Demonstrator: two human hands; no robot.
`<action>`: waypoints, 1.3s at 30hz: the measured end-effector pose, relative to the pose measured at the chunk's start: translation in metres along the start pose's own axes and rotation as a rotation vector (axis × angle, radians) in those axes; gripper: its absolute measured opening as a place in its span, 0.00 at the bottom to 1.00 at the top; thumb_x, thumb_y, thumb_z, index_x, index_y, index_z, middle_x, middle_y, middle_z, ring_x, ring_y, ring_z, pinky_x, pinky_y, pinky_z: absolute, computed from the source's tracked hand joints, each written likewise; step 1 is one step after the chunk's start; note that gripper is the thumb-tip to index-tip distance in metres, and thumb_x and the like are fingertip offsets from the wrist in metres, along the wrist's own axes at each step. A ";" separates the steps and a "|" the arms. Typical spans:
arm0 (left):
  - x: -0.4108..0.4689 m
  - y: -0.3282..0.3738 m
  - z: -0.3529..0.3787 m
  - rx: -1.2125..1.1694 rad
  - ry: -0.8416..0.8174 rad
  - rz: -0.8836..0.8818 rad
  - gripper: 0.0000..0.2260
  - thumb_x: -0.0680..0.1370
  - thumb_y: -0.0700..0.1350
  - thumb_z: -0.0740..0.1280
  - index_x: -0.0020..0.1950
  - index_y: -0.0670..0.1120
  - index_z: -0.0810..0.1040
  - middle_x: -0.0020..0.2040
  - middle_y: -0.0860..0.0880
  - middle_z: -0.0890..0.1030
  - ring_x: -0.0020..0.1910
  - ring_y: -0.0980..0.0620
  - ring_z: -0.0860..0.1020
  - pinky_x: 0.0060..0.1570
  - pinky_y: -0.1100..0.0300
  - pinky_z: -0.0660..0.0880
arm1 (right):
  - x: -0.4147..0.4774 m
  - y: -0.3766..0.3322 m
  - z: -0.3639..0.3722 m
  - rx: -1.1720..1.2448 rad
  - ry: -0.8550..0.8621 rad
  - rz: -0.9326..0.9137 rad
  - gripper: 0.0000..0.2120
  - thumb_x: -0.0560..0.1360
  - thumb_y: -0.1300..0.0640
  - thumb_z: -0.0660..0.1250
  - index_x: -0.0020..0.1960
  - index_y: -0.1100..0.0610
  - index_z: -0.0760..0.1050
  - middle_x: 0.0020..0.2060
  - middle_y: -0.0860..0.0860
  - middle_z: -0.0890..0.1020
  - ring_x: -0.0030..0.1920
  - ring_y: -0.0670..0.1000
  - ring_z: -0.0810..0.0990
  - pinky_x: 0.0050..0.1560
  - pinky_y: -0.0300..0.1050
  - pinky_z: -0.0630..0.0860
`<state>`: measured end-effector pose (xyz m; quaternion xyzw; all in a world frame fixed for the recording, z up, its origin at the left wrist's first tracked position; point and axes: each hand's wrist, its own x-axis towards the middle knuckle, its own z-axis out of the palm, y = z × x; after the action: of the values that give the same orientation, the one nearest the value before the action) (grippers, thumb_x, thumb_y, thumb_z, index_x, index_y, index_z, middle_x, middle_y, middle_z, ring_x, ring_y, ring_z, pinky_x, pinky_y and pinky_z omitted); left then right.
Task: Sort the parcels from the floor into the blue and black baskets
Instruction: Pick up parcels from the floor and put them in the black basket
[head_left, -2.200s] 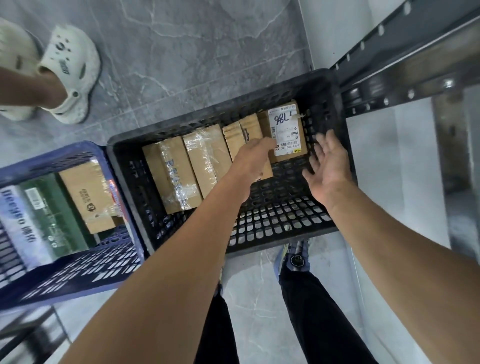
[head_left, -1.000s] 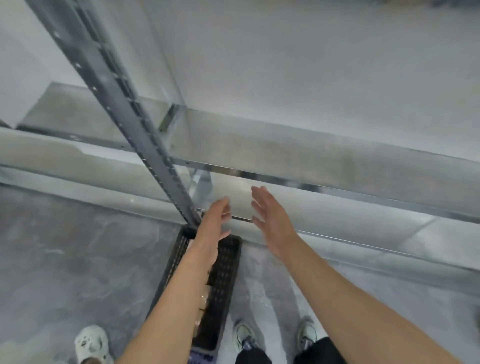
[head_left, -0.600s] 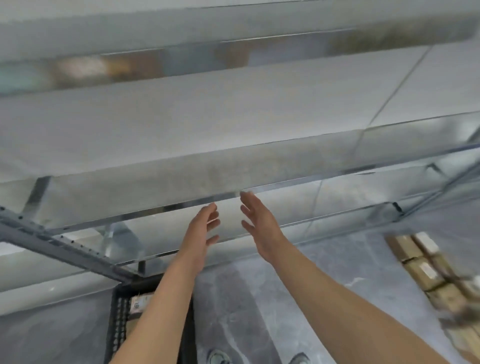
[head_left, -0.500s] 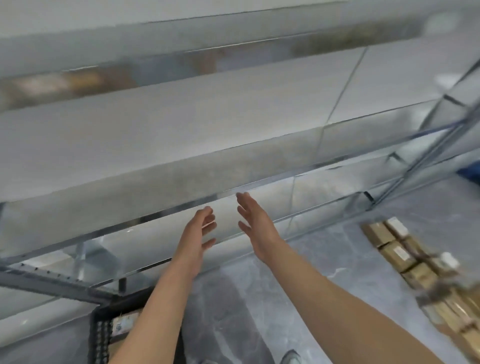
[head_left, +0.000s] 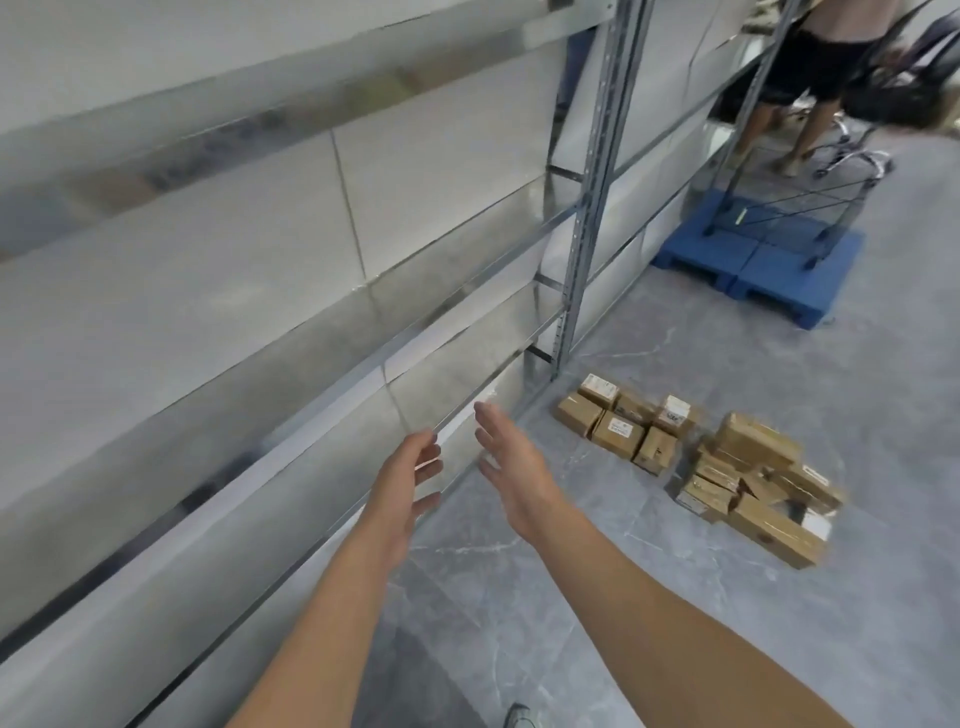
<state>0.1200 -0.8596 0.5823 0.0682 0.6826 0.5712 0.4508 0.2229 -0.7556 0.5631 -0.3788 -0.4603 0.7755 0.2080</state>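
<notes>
Both hands are reaching out in front and holding nothing. The left hand (head_left: 408, 493) and the right hand (head_left: 514, 467) are hanging in the air with their palms facing each other. The fingers (head_left: 488, 423) are staying apart and loose. I think they are getting ready to pick up a box.

The parcels (head_left: 623, 423) are lying on the floor (head_left: 649, 597), ahead and to the right, well apart from the hands. They are sitting in two brown piles near the shelf post (head_left: 597, 182). The blue and black baskets are not showing here.

A big metal shelf (head_left: 311, 291) is running along the left side. Far off, a blue pallet (head_left: 753, 260) is lying on the grey floor, and another person (head_left: 810, 67) is standing behind it.
</notes>
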 end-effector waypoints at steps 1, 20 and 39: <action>0.004 0.001 0.014 0.018 -0.025 -0.005 0.16 0.83 0.56 0.66 0.64 0.49 0.82 0.60 0.51 0.82 0.62 0.53 0.80 0.63 0.47 0.76 | 0.000 -0.002 -0.013 0.010 0.021 -0.005 0.25 0.84 0.39 0.60 0.78 0.48 0.71 0.77 0.43 0.71 0.77 0.45 0.68 0.75 0.49 0.66; 0.196 0.023 0.164 0.267 -0.336 -0.194 0.15 0.82 0.56 0.66 0.65 0.50 0.81 0.60 0.51 0.82 0.61 0.53 0.80 0.55 0.50 0.75 | 0.123 -0.027 -0.149 0.096 0.432 0.122 0.35 0.83 0.33 0.58 0.84 0.50 0.61 0.81 0.48 0.65 0.81 0.52 0.63 0.82 0.59 0.58; 0.395 0.045 0.299 0.537 -0.418 -0.314 0.15 0.84 0.58 0.62 0.64 0.52 0.78 0.66 0.49 0.78 0.65 0.50 0.75 0.66 0.46 0.72 | 0.301 -0.047 -0.283 0.232 0.593 0.208 0.32 0.84 0.36 0.59 0.83 0.49 0.63 0.80 0.48 0.67 0.79 0.51 0.66 0.79 0.56 0.61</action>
<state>0.0775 -0.3890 0.4256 0.1936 0.7036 0.2693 0.6285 0.2533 -0.3731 0.4031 -0.6069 -0.2472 0.6957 0.2943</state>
